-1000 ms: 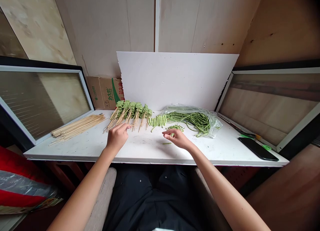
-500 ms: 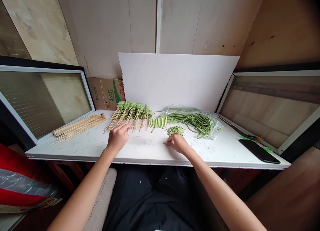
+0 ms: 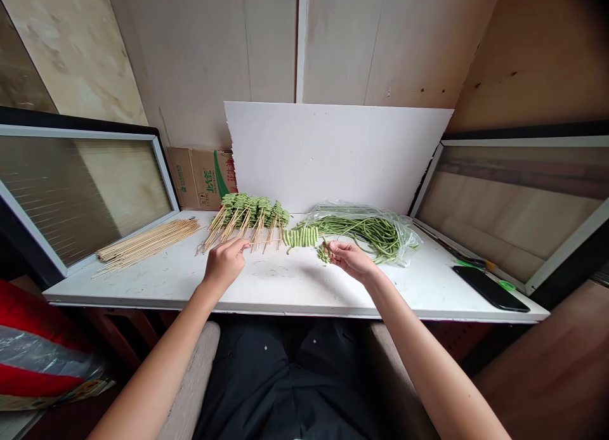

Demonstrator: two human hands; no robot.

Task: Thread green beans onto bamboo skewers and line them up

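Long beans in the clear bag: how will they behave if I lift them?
The long beans are probably bendy, since many of them curve. They may tangle and drag their neighbours along, as they lie crossed over one another. The clear bag looks thin and crinkled, so it would likely crumple rather than resist.

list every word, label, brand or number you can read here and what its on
"北大荒" (likely reading): green, on the cardboard box.
"花生油" (likely reading): red, same box, beside the green band.
Smaller print and the green mark on the box: too small to read.
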